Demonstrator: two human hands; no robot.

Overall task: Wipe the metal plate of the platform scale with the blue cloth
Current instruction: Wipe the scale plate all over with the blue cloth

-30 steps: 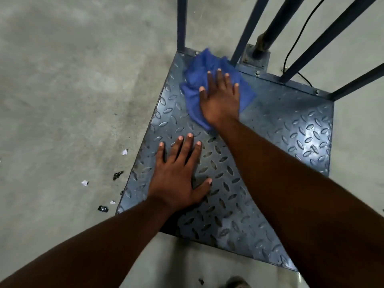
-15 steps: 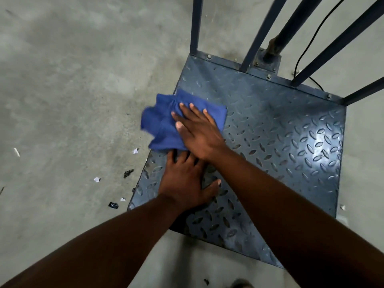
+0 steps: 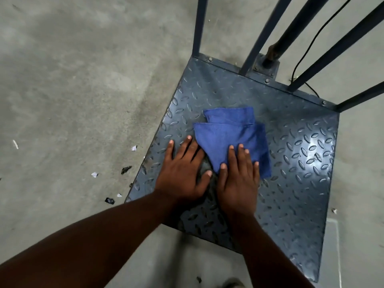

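The platform scale's metal plate is dark grey with a raised diamond tread and lies on the floor. A folded blue cloth rests near the plate's middle. My right hand lies flat on the cloth's near edge, fingers together, pressing it onto the plate. My left hand is spread flat on the bare plate just left of the cloth, its fingertips touching the cloth's left edge.
Blue metal rails and a post rise from the plate's far edge, with a black cable behind. Grey concrete floor surrounds the scale, with small paper and dark scraps left of the plate.
My right hand has dragged the cloth from the far left corner, past the left edge, to the plate's middle near side. My left hand stays pressed on the plate.
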